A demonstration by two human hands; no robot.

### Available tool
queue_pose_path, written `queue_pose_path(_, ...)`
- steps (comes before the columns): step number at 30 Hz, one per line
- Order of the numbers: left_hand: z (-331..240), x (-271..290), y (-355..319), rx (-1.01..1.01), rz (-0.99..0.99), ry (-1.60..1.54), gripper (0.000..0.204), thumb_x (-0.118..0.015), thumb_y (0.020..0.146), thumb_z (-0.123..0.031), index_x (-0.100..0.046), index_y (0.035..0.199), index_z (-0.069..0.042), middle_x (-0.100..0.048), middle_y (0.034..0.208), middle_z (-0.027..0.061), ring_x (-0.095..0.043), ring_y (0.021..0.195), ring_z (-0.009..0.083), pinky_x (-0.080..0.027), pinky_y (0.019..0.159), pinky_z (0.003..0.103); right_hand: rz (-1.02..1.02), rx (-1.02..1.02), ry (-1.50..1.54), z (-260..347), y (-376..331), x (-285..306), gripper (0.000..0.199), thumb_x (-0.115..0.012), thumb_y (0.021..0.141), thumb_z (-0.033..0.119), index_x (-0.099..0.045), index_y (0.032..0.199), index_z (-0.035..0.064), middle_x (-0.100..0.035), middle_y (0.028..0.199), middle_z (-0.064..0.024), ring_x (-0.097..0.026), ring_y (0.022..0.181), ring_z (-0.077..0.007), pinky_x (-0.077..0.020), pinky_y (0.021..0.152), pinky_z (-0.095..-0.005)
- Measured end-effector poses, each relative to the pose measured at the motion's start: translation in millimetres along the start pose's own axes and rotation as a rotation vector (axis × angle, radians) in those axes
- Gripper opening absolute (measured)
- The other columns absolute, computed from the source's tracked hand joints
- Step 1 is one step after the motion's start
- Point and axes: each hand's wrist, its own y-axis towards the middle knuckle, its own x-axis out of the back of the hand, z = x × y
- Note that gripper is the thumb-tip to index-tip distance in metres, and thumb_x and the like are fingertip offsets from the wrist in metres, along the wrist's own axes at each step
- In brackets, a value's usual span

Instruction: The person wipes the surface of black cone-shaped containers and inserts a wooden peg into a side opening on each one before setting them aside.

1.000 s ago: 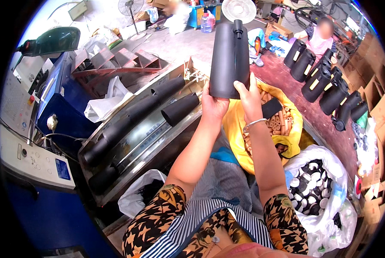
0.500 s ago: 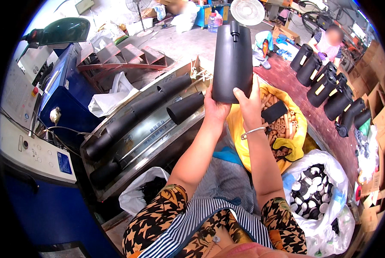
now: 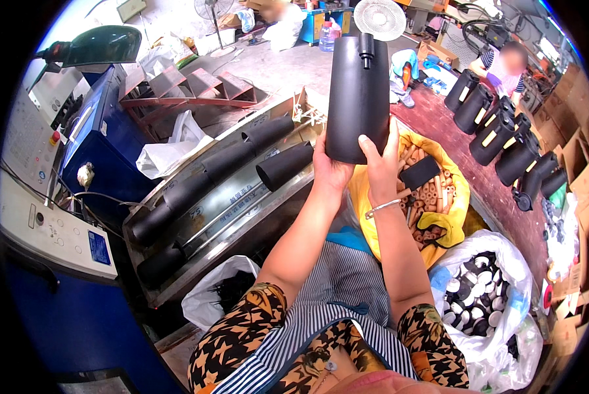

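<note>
Both my hands hold up a black tapered plastic canister (image 3: 357, 105) with a short spout near its top. My left hand (image 3: 332, 164) cups its lower left edge. On the lower right, my right hand (image 3: 380, 161) grips it, thumb laid across the front; a bangle circles that wrist. Beneath my right forearm is a yellow sack (image 3: 462, 190) of tan tube-shaped pieces (image 3: 432, 195), with a black flat rectangular item (image 3: 420, 172) lying on them. More black canisters (image 3: 286, 166) lie on their sides in the metal-lined trough to the left.
Several black canisters (image 3: 496, 136) stand on the reddish table (image 3: 432, 121) at right, where a co-worker (image 3: 504, 69) sits behind. A white bag (image 3: 504, 243) of black and white caps is at lower right. A control panel (image 3: 58, 230) and blue machine flank the left.
The canister and both hands have shifted very slightly down and to the right in the picture. My grip on it looks the same.
</note>
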Motion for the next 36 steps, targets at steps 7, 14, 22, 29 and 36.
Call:
queue_pose_path(7,6.6,-7.1,-6.7,-0.012,-0.047,0.013,0.039,-0.042,0.098,-0.023,-0.056,0.122,0.003,-0.061,0.125,0.0181,-0.059,0.116,0.0306,-0.045,0.104,0.046,-0.054,-0.093,0.113,-5.0,1.5,4.8,0.082,-0.066,0.092,0.036,-0.026,0.145,-0.0117,-0.036,0.148,-0.0260,-0.036,0.137,-0.0316,-0.0282,0.113,-0.0376)
queue_pose_path(14,-1.5,4.4,-10.9,-0.079,-0.149,0.044,0.038,-0.040,0.099,-0.023,-0.057,0.121,0.003,-0.062,0.123,0.0178,-0.060,0.115,0.0295,-0.046,0.103,0.045,0.017,-0.007,-0.250,-21.3,-7.2,4.8,0.076,-0.061,0.094,0.033,-0.026,0.145,-0.0130,-0.039,0.145,-0.0292,-0.039,0.135,-0.0354,-0.0298,0.112,-0.0394)
queue_pose_path(22,-102.2,28.2,-49.9,-0.104,-0.173,0.121,0.035,-0.050,0.096,-0.024,-0.060,0.114,0.005,-0.066,0.117,0.0180,-0.063,0.111,0.0322,-0.047,0.102,0.048,0.075,-0.208,-0.087,-30.7,-62.3,-10.3,0.051,-0.049,0.101,0.025,-0.038,0.142,-0.0031,-0.046,0.140,-0.0194,-0.046,0.129,-0.0282,-0.0350,0.107,-0.0361)
queue_pose_path(29,-305.1,4.9,-187.9,-0.424,-0.745,0.795,0.035,-0.064,0.091,-0.023,-0.061,0.116,0.002,-0.067,0.113,0.0171,-0.066,0.102,0.0304,-0.051,0.096,0.047,0.810,0.008,-0.576,-79.3,-199.6,11.7,0.020,-0.065,0.087,0.016,-0.066,0.104,0.0064,-0.067,0.101,-0.0129,-0.062,0.096,-0.0330,-0.0508,0.082,-0.0394)
queue_pose_path(36,-386.5,38.2,-259.5,-0.536,-0.857,1.540,0.045,-0.069,0.090,-0.026,-0.054,0.128,-0.006,-0.063,0.119,0.0055,-0.062,0.104,0.0197,-0.053,0.081,0.036,1.006,0.504,-0.605,-100.7,-249.6,-23.1,0.019,-0.067,0.078,0.017,-0.069,0.097,0.0116,-0.066,0.098,-0.0007,-0.060,0.092,-0.0186,-0.0437,0.094,-0.0412)
